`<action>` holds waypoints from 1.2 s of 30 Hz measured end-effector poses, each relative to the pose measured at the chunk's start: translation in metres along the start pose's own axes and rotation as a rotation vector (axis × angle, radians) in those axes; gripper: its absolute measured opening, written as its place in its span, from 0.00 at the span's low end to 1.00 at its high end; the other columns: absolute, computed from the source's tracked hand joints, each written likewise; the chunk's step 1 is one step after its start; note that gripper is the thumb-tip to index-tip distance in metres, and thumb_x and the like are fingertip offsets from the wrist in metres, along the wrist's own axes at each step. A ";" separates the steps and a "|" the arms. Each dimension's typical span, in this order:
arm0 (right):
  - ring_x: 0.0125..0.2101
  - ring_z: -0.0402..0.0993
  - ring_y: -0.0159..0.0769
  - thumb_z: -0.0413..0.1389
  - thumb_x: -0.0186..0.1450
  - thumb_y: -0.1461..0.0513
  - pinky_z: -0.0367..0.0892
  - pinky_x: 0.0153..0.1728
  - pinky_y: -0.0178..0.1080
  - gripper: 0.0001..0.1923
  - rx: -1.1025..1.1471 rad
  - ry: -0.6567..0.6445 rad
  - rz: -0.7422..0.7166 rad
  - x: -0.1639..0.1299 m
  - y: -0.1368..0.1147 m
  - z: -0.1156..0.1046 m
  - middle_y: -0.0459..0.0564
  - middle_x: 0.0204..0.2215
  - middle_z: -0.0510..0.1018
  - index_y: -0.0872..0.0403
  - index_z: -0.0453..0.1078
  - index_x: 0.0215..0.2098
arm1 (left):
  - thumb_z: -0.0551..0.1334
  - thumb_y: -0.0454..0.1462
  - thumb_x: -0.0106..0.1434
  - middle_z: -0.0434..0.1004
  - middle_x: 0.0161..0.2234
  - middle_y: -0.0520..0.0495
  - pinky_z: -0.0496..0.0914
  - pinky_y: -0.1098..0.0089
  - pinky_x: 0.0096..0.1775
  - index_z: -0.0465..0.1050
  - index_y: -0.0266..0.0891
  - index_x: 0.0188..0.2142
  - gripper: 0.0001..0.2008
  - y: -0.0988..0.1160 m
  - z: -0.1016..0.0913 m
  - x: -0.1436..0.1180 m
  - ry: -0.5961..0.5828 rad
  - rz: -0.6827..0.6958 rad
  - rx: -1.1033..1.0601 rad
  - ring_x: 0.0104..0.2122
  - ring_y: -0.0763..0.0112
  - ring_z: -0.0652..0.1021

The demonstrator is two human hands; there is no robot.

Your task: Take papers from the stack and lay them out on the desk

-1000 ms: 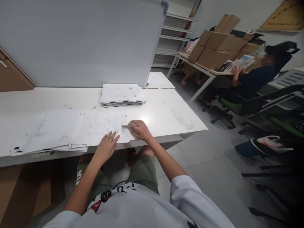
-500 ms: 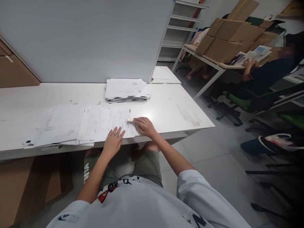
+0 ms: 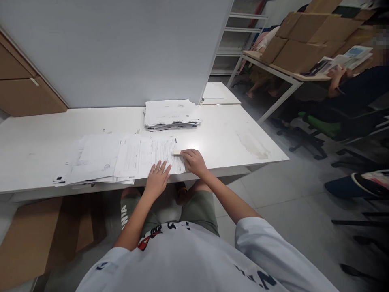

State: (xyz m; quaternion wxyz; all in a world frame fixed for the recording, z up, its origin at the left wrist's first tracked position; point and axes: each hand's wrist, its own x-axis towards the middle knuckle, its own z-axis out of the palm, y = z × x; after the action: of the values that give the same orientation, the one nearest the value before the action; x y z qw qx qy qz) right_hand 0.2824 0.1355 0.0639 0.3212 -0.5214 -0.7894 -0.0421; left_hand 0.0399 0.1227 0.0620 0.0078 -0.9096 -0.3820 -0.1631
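Note:
My left hand (image 3: 158, 177) lies with its fingers spread on the lower edge of a printed sheet (image 3: 164, 148), pressing it to the white table. In my right hand (image 3: 195, 162) is a small cream-coloured bar (image 3: 176, 153), possibly an eraser, pinched between thumb and fingers. Its free end rests over the right side of the printed text. To the left, more loose papers (image 3: 95, 156) overlap in a spread, one with a round stamp. Behind the sheet sits a thick stack of papers (image 3: 170, 113).
A grey panel (image 3: 121, 52) rises behind the white table (image 3: 219, 138). Cardboard boxes (image 3: 18, 93) stand at the left. On the right, a person (image 3: 361, 87) sits at another table piled with boxes (image 3: 304, 44), holding printed matter. A blue bin (image 3: 340, 186) and chairs stand on the floor.
My view has turned slightly left, so everything appears farther right. Both hands stay in nearly the same places on the sheet, the right still gripping the cream bar.

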 end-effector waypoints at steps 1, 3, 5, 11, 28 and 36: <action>0.49 0.69 0.47 0.47 0.63 0.71 0.66 0.49 0.51 0.21 -0.010 0.023 0.027 0.000 -0.004 0.002 0.56 0.49 0.77 0.55 0.72 0.51 | 0.47 0.37 0.72 0.60 0.65 0.39 0.58 0.47 0.62 0.64 0.39 0.63 0.22 0.000 0.000 0.000 0.004 -0.001 0.001 0.65 0.50 0.59; 0.49 0.68 0.47 0.47 0.61 0.72 0.65 0.49 0.50 0.21 -0.022 0.083 0.081 0.000 -0.013 0.007 0.55 0.48 0.77 0.55 0.72 0.48 | 0.47 0.37 0.72 0.60 0.64 0.39 0.58 0.47 0.62 0.64 0.39 0.63 0.22 0.000 0.001 0.000 0.011 -0.004 0.005 0.65 0.50 0.59; 0.49 0.68 0.47 0.47 0.60 0.73 0.65 0.50 0.50 0.20 -0.015 0.144 0.123 0.000 -0.021 0.011 0.55 0.47 0.77 0.56 0.72 0.47 | 0.48 0.37 0.72 0.60 0.64 0.39 0.58 0.47 0.62 0.64 0.39 0.63 0.22 0.000 0.002 0.000 0.015 -0.004 0.012 0.65 0.50 0.60; 0.48 0.67 0.47 0.46 0.59 0.74 0.63 0.50 0.50 0.21 0.014 0.183 0.221 0.002 -0.032 0.017 0.56 0.45 0.76 0.54 0.71 0.45 | 0.48 0.37 0.72 0.60 0.64 0.40 0.58 0.47 0.62 0.64 0.39 0.62 0.22 -0.001 0.003 0.000 0.019 0.000 0.018 0.65 0.50 0.60; 0.42 0.66 0.46 0.46 0.58 0.75 0.61 0.41 0.45 0.18 0.003 0.153 0.277 0.012 -0.021 0.015 0.52 0.36 0.77 0.52 0.72 0.37 | 0.49 0.37 0.72 0.59 0.65 0.40 0.57 0.48 0.62 0.63 0.39 0.63 0.22 0.001 0.001 0.000 0.000 -0.016 0.001 0.65 0.51 0.58; 0.42 0.65 0.46 0.47 0.58 0.77 0.61 0.41 0.45 0.19 -0.047 0.002 0.274 0.015 -0.012 0.008 0.52 0.37 0.76 0.53 0.73 0.37 | 0.48 0.38 0.72 0.60 0.65 0.41 0.57 0.47 0.62 0.62 0.42 0.64 0.22 0.002 0.001 0.001 0.008 -0.025 -0.030 0.66 0.53 0.58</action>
State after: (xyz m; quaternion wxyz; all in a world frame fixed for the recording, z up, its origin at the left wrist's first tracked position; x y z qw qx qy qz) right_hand 0.2641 0.1454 0.0691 0.3125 -0.6316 -0.7093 -0.0167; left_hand 0.0425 0.1218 0.0618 -0.0063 -0.9043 -0.3906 -0.1723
